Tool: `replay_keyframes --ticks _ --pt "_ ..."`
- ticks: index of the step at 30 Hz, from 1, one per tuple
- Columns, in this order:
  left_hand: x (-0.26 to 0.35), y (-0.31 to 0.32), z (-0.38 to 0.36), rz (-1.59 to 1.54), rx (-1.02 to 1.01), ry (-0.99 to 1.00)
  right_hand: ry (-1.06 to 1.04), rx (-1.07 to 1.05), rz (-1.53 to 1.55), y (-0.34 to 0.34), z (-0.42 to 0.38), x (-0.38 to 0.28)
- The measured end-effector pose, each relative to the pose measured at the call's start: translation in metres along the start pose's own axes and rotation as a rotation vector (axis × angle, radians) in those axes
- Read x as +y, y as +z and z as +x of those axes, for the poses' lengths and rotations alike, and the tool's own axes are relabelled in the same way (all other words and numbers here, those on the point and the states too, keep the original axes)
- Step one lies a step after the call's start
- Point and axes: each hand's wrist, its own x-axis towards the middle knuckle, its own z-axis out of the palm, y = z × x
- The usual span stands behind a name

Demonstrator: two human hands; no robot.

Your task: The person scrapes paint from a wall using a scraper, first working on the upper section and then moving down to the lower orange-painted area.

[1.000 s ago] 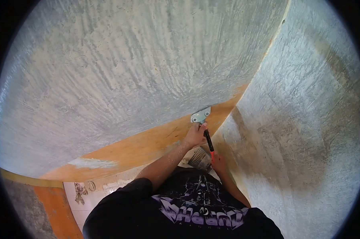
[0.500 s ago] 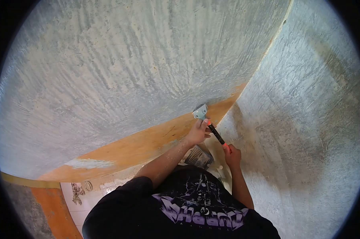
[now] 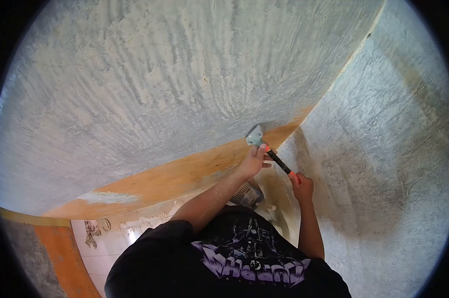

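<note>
A long-handled scraper with a black and orange-red grip is held in both hands. Its pale, bolted head is at the wall, where the grey coating meets an orange band; whether the blade edge touches cannot be made out. Close behind the head, my left hand grips the neck, thumb on top, some fingers extended past the handle. My right hand is wrapped round the handle's orange-red end, nearer my body.
The grey wall meets a second rough wall in a corner at right. An orange band runs along its lower part. Below my arms is a partly hidden dark container. A crumpled item and a ring lie on pale tiles.
The scraper and both hands have shifted slightly to the right in view, with the head a little higher. The view itself has also moved a little. Both hands keep their hold.
</note>
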Motion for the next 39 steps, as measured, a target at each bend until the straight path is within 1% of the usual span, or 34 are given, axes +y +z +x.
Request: replay_keyframes --ticks 2,4,7,9,13,16,19,22,25,28,29,31,32,35,37,39 --pt "-0.003 -0.01 -0.005 -0.04 -0.005 0.021 -0.044 0.017 0.0 0.001 0.003 0.002" --pt "0.003 -0.005 -0.009 -0.018 0.019 -0.005 -0.063 0.024 -0.004 0.004 0.002 -0.001" --pt "0.01 0.002 -0.009 -0.014 0.025 0.003 -0.011 0.02 0.012 -0.009 0.006 -0.008" --pt "0.011 0.0 -0.01 -0.023 0.025 0.007 -0.07 0.023 -0.022 -0.001 0.009 -0.006" --pt "0.019 -0.026 -0.031 -0.016 0.025 -0.019 -0.187 0.025 -0.039 0.006 0.01 -0.019" --pt "0.02 -0.014 -0.025 0.004 0.031 -0.052 -0.138 0.019 -0.045 0.002 0.013 -0.008" --pt "0.01 -0.012 -0.007 -0.028 -0.057 -0.048 -0.04 -0.018 -0.059 -0.012 0.016 -0.008" --pt "0.014 -0.023 -0.024 -0.038 -0.026 -0.019 -0.166 0.0 -0.082 -0.001 0.018 -0.012" --pt "0.033 -0.031 -0.046 0.025 0.031 -0.093 -0.252 -0.004 -0.085 0.003 0.015 -0.03" --pt "0.017 -0.021 -0.021 -0.021 -0.011 -0.141 -0.154 0.026 -0.089 -0.008 0.012 -0.018" --pt "0.012 -0.017 -0.012 -0.04 -0.049 -0.112 -0.143 0.027 -0.095 -0.012 0.014 -0.015" --pt "0.011 -0.011 -0.008 -0.025 -0.029 -0.065 -0.121 0.028 -0.111 -0.021 0.016 -0.012" --pt "0.01 -0.008 -0.007 -0.016 -0.02 -0.041 -0.135 0.022 -0.121 -0.021 0.016 -0.013" --pt "0.027 -0.014 -0.028 -0.017 0.023 -0.11 -0.185 0.038 -0.143 -0.013 0.019 -0.016" --pt "0.024 -0.015 -0.023 -0.012 0.003 -0.114 -0.231 0.056 -0.152 -0.007 0.016 -0.015" --pt "0.021 -0.014 -0.022 0.015 -0.004 -0.092 -0.192 0.062 -0.134 -0.009 0.015 -0.008"
